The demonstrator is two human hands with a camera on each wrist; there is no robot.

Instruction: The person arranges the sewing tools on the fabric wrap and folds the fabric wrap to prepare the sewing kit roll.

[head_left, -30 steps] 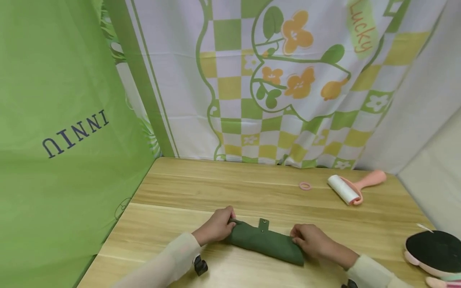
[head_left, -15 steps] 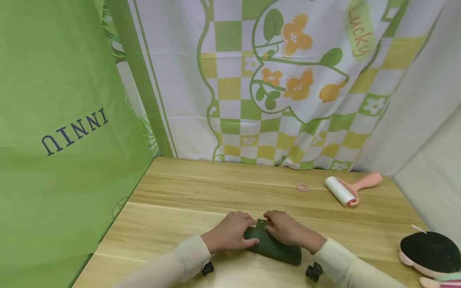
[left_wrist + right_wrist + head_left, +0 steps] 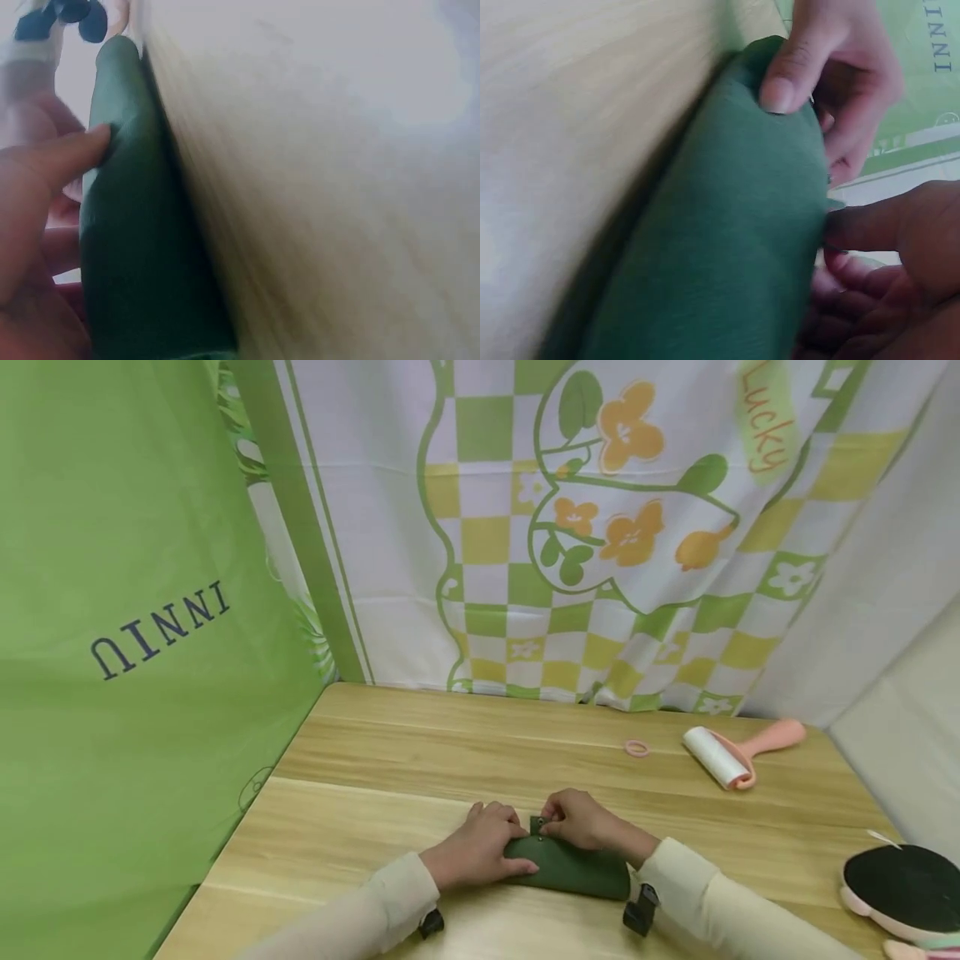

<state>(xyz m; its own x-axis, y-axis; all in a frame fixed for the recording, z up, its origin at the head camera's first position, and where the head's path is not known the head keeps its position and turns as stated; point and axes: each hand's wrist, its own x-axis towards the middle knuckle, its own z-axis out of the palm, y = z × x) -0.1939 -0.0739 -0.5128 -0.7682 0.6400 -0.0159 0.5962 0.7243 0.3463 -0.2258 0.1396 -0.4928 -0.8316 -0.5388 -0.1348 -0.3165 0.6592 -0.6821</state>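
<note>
A dark green folded cloth bundle (image 3: 576,869) with a snap tab (image 3: 536,826) lies on the wooden table in front of me. My left hand (image 3: 474,847) holds its left part, thumb over the near face and fingers along the far side. In the left wrist view the thumb presses into the green cloth (image 3: 146,247). With its thumb and fingertips, my right hand (image 3: 583,821) pinches the tab at the bundle's upper edge. The right wrist view shows both hands on the bundle (image 3: 727,202), the left thumb at its far end.
A pink ring-shaped band (image 3: 637,749) and a lint roller (image 3: 717,758) with a peach handle lie toward the back right of the table (image 3: 360,743). A black oval item with a pink edge (image 3: 903,885) sits at the right edge. Patterned curtains hang behind.
Both hands have moved inward from the bundle's two ends. The left now holds its left part, and the right has come to the tab and pinches it.
</note>
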